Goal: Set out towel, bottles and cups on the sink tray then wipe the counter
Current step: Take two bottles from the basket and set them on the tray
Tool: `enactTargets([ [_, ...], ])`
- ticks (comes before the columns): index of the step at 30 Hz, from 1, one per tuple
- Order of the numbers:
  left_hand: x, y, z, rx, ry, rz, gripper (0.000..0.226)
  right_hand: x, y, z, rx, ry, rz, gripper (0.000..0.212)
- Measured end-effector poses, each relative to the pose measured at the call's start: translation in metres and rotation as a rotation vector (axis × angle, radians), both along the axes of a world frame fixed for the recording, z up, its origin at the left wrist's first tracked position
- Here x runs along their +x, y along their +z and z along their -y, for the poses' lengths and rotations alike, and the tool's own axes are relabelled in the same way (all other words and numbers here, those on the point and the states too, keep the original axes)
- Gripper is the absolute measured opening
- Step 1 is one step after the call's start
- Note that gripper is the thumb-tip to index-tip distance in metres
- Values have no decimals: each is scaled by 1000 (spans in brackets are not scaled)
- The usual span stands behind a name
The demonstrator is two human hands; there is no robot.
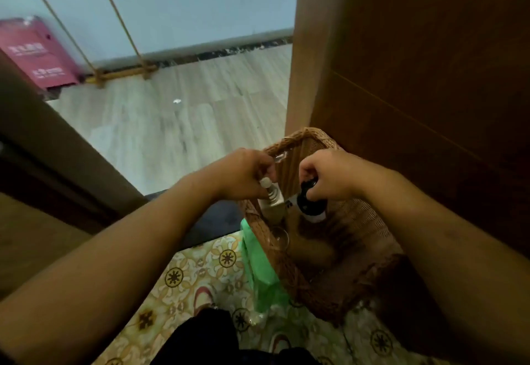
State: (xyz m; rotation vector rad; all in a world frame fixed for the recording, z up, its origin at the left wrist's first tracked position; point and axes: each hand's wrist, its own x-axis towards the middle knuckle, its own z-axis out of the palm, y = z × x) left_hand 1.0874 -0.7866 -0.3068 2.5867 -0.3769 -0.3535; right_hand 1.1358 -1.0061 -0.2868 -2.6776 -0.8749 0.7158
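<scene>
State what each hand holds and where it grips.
Left hand grips a white pump bottle at its pump head; right hand grips a black-capped bottle by its cap.

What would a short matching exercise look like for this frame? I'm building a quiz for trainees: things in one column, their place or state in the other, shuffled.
Things:
1. left hand
2. right hand
3. clear glass
4. green plastic bag

Place or state:
A. hangs over the outside of the wicker basket, on its left wall
B. grips the black-topped bottle
C. lies inside the basket, below the bottles
D. grips the white-capped bottle

Pairs: 1-D, 2-B, 3-C, 4-A
</scene>
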Motion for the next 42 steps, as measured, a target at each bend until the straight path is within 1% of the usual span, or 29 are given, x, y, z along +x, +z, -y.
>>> enactTargets([
  [3, -35, 39, -36, -75, 145, 74, 19, -7, 45, -33, 88, 72, 88, 17],
  [6, -73, 72, -77, -134, 294, 166, 19, -26, 83, -79, 147, 159, 158, 18],
  [10, -134, 108, -145, -138, 464, 269, 23, -61, 119, -159, 204, 290, 234, 22],
  [14, -216, 128, -226, -95, 616, 351, 27, -111, 135, -256, 212, 450, 278, 27],
  [17, -289, 130, -289, -53, 740, 372, 26, -161, 134, -333, 200, 562, 276, 26],
  [21, -395, 126, -368, -32, 907, 391, 22, -237, 123, -439, 186, 691, 239, 17],
  [23, -451, 125, -403, -14, 996, 398, 21, -279, 117, -491, 182, 754, 223, 19],
  [27, -558, 121, -457, 17, 1179, 380, 20, -358, 107, -582, 150, 910, 197, 18],
  [31, -648, 115, -496, 6, 1386, 368, 18, -433, 101, -651, 224, 1048, 178, 20],
  [36, -724, 108, -538, 0, 1606, 387, 16, -506, 93, -725, 302, 1155, 156, 14],
  [42, -771, 96, -593, 49, 1782, 395, 14, -563, 81, -812, 394, 1231, 92, 17],
])
